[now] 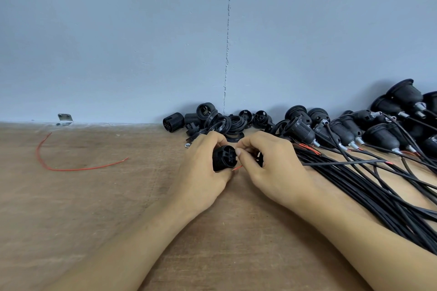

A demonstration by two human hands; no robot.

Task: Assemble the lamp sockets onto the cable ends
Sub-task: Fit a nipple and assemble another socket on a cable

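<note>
My left hand (201, 168) grips a black lamp socket (223, 157) near the middle of the wooden table, its open end turned toward my right hand. My right hand (267, 168) pinches a thin red wire end (237, 168) right beside the socket's mouth, with a black part partly hidden under its fingers. A black cable (343, 162) runs off from that hand to the right.
Loose black sockets and rings (212, 120) lie in a pile by the blue wall. Sockets fitted with cables (354, 130) fill the right side, their black cables (378, 196) fanning toward the near right. A loose red wire (71, 169) and a metal bracket (64, 119) lie at left.
</note>
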